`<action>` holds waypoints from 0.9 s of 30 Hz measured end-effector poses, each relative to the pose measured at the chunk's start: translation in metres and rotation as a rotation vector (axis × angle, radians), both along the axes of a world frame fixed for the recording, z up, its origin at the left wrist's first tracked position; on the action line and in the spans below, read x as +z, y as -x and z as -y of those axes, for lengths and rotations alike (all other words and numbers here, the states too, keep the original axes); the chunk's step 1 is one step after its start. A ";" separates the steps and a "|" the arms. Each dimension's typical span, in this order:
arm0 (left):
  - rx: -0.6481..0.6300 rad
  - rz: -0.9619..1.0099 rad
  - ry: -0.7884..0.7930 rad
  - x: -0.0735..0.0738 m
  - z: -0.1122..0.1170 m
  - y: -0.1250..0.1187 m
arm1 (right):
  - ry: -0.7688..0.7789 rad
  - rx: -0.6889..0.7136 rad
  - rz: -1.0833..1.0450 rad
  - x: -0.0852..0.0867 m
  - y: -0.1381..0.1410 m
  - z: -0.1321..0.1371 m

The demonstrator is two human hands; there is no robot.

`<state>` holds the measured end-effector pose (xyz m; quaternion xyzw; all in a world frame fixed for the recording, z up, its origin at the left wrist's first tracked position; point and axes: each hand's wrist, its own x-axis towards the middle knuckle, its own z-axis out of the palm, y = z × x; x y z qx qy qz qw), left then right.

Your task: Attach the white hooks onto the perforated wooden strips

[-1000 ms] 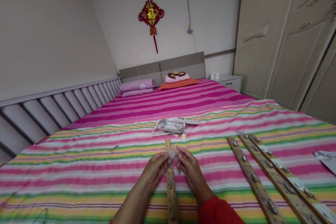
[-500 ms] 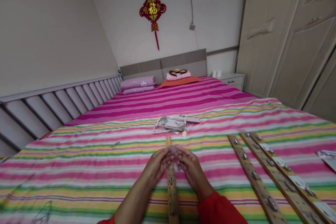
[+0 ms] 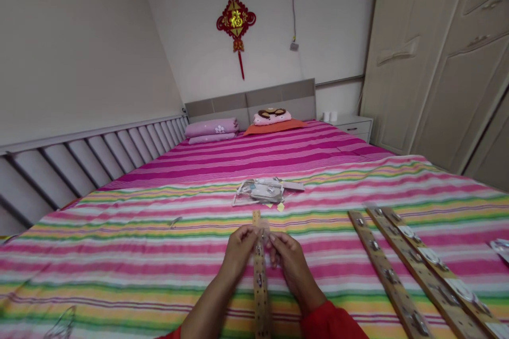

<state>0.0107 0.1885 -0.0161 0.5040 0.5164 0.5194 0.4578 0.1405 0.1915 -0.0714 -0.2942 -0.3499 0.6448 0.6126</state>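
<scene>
A narrow wooden strip with rows of holes [image 3: 261, 302] lies lengthwise on the striped bedspread in front of me. Small shiny metal pieces [image 3: 260, 279] sit along it. Above its far part, my left hand [image 3: 238, 248] pinches the left side of a small clear plastic bag [image 3: 263, 226]. My right hand [image 3: 289, 255] has its thumb and fingertips closed at the bag's right side. Whatever is inside the bag is too small and blurred to make out.
Beyond the strip lies a pile of clear plastic packets [image 3: 260, 190] with small yellow paper bits [image 3: 280, 206]. Three more wooden strips [image 3: 387, 270] bearing metal pieces lie to the right. A thin wire tangle [image 3: 61, 323] is at lower left, and a railing [image 3: 95, 143] borders the bed.
My hands have drawn slightly apart and the plastic bag shows more spread out. A metal piece on the strip between them is now uncovered. The view has tilted slightly upward.
</scene>
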 end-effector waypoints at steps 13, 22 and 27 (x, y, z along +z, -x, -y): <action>-0.024 0.096 0.059 -0.010 -0.022 0.010 | 0.034 0.027 0.087 -0.007 0.010 -0.013; 0.048 0.134 0.091 -0.014 -0.031 0.014 | -0.014 -0.071 0.204 -0.007 0.017 -0.025; 0.139 0.138 0.094 -0.008 -0.033 0.012 | -0.070 -0.232 0.257 -0.001 0.015 -0.027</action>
